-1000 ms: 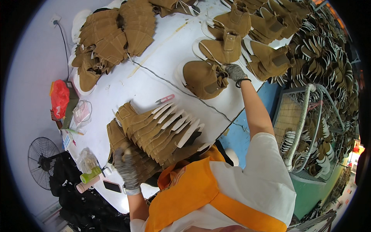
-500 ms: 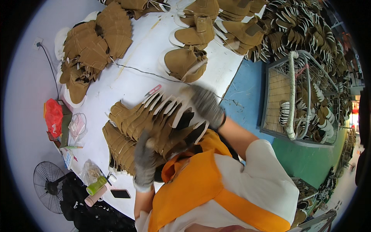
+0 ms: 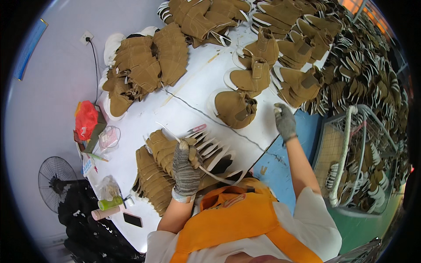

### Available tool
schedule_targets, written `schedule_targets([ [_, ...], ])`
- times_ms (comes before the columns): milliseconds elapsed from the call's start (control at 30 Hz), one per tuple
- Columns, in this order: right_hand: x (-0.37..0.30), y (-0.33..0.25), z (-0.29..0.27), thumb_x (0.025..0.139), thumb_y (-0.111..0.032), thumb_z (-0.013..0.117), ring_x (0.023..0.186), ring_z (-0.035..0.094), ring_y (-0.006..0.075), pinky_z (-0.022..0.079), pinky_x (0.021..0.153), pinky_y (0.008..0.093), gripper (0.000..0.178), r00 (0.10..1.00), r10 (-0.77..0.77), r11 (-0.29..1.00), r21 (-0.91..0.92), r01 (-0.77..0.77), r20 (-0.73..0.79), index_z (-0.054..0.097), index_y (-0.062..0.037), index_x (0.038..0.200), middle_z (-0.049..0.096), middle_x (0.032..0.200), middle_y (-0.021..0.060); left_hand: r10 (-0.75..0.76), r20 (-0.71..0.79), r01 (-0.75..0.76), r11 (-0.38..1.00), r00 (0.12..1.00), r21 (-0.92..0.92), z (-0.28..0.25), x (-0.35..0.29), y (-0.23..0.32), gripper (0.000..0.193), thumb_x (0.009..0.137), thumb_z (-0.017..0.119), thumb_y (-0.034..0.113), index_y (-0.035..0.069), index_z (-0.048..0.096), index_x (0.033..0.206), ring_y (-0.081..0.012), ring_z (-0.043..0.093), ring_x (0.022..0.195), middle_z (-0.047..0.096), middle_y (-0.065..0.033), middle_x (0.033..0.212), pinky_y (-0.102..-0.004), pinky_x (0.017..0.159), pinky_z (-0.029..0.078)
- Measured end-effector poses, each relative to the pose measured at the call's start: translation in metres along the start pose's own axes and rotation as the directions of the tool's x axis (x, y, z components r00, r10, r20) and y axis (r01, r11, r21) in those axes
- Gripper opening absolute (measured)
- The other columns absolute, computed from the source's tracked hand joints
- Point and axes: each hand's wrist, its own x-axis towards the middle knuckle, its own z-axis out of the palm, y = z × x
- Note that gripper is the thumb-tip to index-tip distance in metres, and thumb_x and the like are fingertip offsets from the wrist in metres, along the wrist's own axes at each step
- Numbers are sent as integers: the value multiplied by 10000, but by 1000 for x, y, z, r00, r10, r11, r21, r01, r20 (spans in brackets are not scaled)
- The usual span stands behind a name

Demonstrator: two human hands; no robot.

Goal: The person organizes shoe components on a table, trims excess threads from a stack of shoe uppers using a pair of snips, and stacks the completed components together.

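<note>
Both my hands wear grey knitted gloves. My left hand (image 3: 185, 168) is closed around a thin white strip (image 3: 215, 176) that curves out on both sides of it. It lies over a row of stacked brown shoe uppers (image 3: 160, 147) with white edges fanned out beside it. My right hand (image 3: 286, 123) is stretched out to the right, just below a pile of brown uppers (image 3: 300, 85) at the table edge. Its fingers are curled close together; whether anything small is between them is hidden. A pink-handled cutter (image 3: 198, 128) lies behind the row.
A dark cord (image 3: 197, 108) crosses the white table (image 3: 175, 103). More bundled uppers (image 3: 171, 52) stand at the back. At left are a red bag (image 3: 86, 119), a phone (image 3: 133, 219), a green bottle (image 3: 109, 203) and a fan (image 3: 56, 180). A wire cart (image 3: 326, 162) stands at right.
My right hand has left the row and moved out to the right, by the pile. My left hand has shifted onto the row and now grips the white strip. The view has moved too.
</note>
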Motion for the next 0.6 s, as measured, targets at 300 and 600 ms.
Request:
schedule_targets([
  [300,131,91,-3,862,-146,491,1006,590,372,452,868,449,239,972,47,442,-868,-228,-231,611,-72,1055,628,1074,206,-351,-39,345,886,936,310,67,-1,-102,364,995,445,368,38,587,1052,-52,392,608,467,23,737,-184,577,345],
  [600,16,-20,-31,824,-19,592,866,642,288,510,788,356,249,985,-87,940,-316,130,148,636,-39,1069,680,942,134,-404,-23,349,760,915,548,80,54,-159,419,980,460,395,12,582,1097,-75,406,627,475,3,743,-206,577,363],
])
